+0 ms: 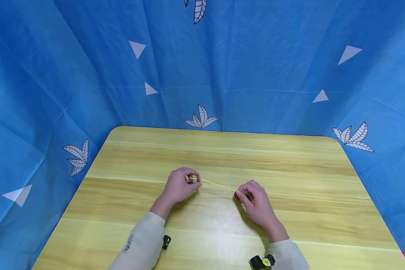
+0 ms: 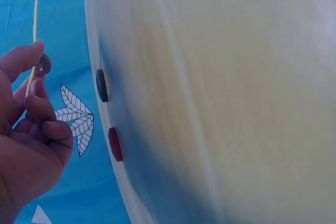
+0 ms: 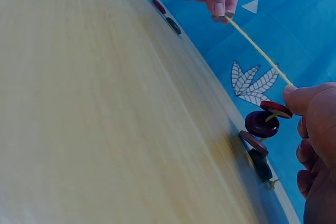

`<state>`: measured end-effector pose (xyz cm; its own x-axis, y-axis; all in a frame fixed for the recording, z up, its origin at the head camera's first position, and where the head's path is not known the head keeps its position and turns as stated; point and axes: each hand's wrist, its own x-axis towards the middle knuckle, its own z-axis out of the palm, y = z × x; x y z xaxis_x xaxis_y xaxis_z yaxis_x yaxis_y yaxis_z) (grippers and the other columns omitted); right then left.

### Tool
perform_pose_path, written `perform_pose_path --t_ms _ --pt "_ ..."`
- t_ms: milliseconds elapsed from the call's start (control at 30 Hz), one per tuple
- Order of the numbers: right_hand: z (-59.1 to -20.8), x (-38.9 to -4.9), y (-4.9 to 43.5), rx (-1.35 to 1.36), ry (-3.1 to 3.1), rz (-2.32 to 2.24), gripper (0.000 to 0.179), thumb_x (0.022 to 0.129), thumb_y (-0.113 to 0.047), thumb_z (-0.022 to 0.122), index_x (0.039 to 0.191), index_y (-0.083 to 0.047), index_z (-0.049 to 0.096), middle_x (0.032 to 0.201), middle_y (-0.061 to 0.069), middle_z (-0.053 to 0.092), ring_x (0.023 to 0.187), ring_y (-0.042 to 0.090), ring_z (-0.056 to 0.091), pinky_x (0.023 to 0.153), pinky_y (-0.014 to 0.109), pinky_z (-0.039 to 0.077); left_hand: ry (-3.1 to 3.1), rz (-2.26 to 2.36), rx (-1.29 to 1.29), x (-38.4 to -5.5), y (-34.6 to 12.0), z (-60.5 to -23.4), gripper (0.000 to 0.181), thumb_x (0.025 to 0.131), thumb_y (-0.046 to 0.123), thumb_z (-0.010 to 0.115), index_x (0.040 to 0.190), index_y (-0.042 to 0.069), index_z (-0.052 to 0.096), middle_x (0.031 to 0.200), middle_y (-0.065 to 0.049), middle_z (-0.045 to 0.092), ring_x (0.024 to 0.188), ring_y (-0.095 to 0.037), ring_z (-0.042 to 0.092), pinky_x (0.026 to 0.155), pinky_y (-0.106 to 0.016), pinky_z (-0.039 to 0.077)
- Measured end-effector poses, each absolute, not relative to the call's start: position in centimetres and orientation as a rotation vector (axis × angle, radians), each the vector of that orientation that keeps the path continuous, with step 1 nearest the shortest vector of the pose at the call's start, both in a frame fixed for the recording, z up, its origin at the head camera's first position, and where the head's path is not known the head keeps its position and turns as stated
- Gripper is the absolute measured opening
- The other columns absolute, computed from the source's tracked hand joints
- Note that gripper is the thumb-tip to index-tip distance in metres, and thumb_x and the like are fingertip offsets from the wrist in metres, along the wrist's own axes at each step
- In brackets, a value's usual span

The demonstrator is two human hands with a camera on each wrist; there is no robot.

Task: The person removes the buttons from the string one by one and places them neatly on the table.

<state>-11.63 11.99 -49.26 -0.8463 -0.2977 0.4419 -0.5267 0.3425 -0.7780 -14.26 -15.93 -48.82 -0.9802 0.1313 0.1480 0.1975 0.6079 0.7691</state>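
A yellow cord (image 1: 219, 185) runs straight between the two hands. At its left end my left hand (image 1: 180, 186) pinches a small brownish button (image 2: 43, 65), and the cord passes alongside the fingers there. With thumb and fingertips my right hand (image 1: 256, 200) grips the cord farther along. Below that grip, strung buttons hang in the right wrist view: a red button (image 3: 276, 109), a dark purple button (image 3: 262, 124), a mauve button (image 3: 253, 142) and a dark green button (image 3: 260, 164). The cord's end shows under the lowest one.
Two loose buttons lie on the wooden table (image 1: 273, 161), a dark green one (image 2: 102, 85) and a dark red one (image 2: 115, 144), near the left hand. A blue patterned curtain (image 1: 266, 67) surrounds the table's back and sides. Dark wrist devices sit at both sleeves.
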Motion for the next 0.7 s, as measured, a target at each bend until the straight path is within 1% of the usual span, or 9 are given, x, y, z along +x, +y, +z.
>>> perform_pose_path --t_ms 67,233,400,467,633,700 --pt "-49.3 -11.6 12.0 0.738 -2.388 1.516 0.016 0.087 0.014 0.068 0.081 -0.001 0.064 0.079 0.009 0.056 0.073 0.021 0.054 0.065 0.024 0.044 -2.747 -1.319 -0.271 -14.3 -16.3 -48.9 0.012 0.082 0.013 0.084 0.085 0.019 0.073 0.078 -0.001 0.061 0.061 -0.014 0.051 0.062 -0.032 0.046" --pt "-49.1 -11.6 11.9 0.728 -2.399 1.518 0.016 0.087 0.014 0.068 0.082 -0.001 0.064 0.079 0.01 0.057 0.074 0.022 0.055 0.067 0.024 0.044 -2.737 -1.314 -0.232 -14.2 -17.1 -48.9 0.012 0.082 0.014 0.084 0.085 0.019 0.074 0.074 0.0 0.057 0.064 -0.015 0.05 0.061 -0.033 0.044" --pt "-49.0 -11.5 11.9 0.737 -2.39 1.512 0.017 0.086 0.015 0.068 0.082 -0.001 0.064 0.079 0.01 0.057 0.074 0.023 0.055 0.066 0.023 0.044 -2.745 -1.357 -0.156 -14.1 -17.8 -48.7 0.011 0.081 0.015 0.084 0.085 0.019 0.074 0.071 -0.001 0.055 0.062 -0.016 0.047 0.061 -0.033 0.043" --pt "-49.0 -11.5 11.9 0.74 -2.384 1.506 0.017 0.086 0.015 0.068 0.082 -0.001 0.064 0.079 0.01 0.057 0.073 0.023 0.055 0.065 0.023 0.044 -2.75 -1.382 -0.121 -14.0 -18.0 -48.6 0.012 0.08 0.016 0.084 0.085 0.019 0.074 0.069 -0.002 0.053 0.059 -0.016 0.045 0.062 -0.034 0.043" --pt "-49.2 -11.6 11.9 0.742 -2.381 1.509 0.017 0.086 0.015 0.068 0.082 0.0 0.064 0.079 0.01 0.057 0.072 0.022 0.055 0.064 0.023 0.044 -2.757 -1.418 -0.074 -14.0 -18.5 -48.5 0.013 0.08 0.018 0.086 0.084 0.018 0.073 0.063 -0.002 0.047 0.057 -0.015 0.041 0.071 -0.037 0.043" --pt "-49.3 -11.6 11.8 0.74 -2.385 1.515 0.016 0.086 0.015 0.068 0.082 0.0 0.064 0.079 0.01 0.057 0.072 0.022 0.055 0.064 0.023 0.044 -2.759 -1.424 -0.065 -14.0 -18.6 -48.6 0.014 0.08 0.017 0.086 0.084 0.018 0.074 0.062 -0.002 0.046 0.056 -0.014 0.041 0.07 -0.037 0.043"
